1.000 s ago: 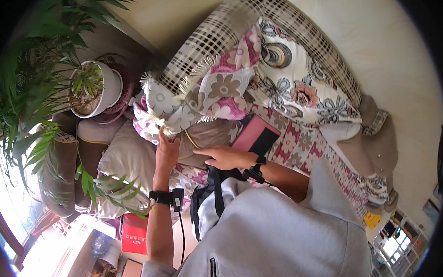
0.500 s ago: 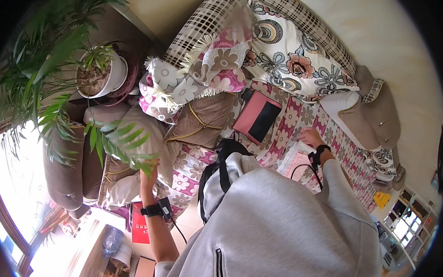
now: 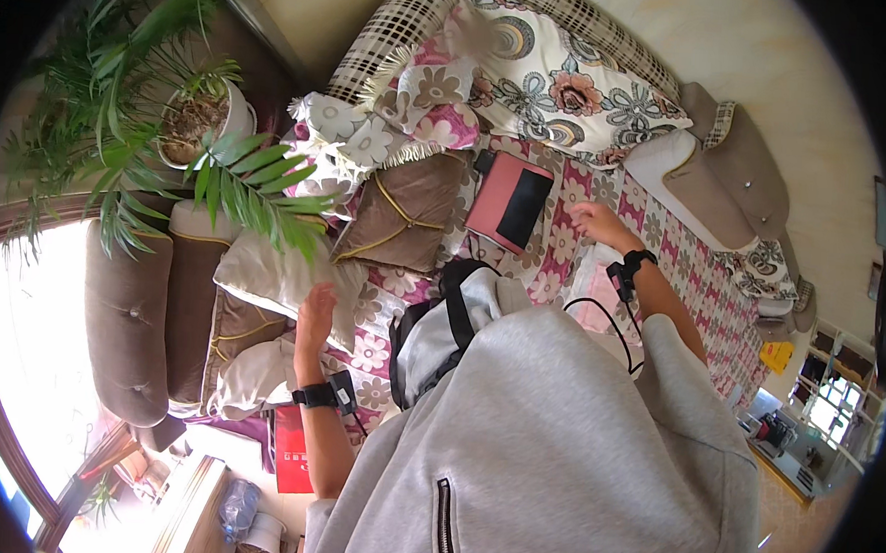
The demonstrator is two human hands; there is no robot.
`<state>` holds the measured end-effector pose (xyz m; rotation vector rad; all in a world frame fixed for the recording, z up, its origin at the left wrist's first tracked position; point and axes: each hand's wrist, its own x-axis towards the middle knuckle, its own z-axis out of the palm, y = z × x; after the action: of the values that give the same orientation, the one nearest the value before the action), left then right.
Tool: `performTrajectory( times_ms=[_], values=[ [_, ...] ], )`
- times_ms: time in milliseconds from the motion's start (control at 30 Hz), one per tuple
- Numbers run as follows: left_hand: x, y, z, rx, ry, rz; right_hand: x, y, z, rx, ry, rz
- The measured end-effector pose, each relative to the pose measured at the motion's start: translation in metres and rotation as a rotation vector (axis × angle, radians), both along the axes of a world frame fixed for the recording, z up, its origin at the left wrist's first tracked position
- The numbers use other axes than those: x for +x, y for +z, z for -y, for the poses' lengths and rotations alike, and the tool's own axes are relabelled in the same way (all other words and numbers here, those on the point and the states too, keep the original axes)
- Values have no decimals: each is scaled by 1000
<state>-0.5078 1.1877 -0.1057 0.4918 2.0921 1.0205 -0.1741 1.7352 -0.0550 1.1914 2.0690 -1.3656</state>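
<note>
My left hand is in front of a cream pillow at the sofa's left end, with nothing seen in it. Its fingers point away from me, loosely stretched; whether they touch the pillow I cannot tell. Over the pink and grey flowered sofa cover, my right hand hangs with loosely bent fingers and holds nothing. To its left lies a pink, box-like case with a black panel. A pale pink folded cloth rests just below that hand. Both wrists wear black straps with cabled devices.
A brown cushion with yellow cord, flowered pillows and a large patterned cushion line the sofa's back. Palm fronds reach over the left end, beside a white plant pot. A red bag stands at lower left.
My left hand has come out from beside the palm leaf, slightly to the right. My right hand has lifted away from the pink cloth, up and left. The whole view has shifted a little.
</note>
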Motion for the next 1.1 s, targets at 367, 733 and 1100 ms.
performTrajectory(
  times_ms=[367, 733, 1100],
  values=[
    [4, -5, 43, -87, 10, -32, 104, -2, 2, 27, -288, 205],
    [6, -20, 39, -53, -2, 33, 59, 26, 9, -12, -178, 131],
    [-3, 19, -116, -67, -208, -109, 137, 23, -18, -31, -273, 35]
  ],
)
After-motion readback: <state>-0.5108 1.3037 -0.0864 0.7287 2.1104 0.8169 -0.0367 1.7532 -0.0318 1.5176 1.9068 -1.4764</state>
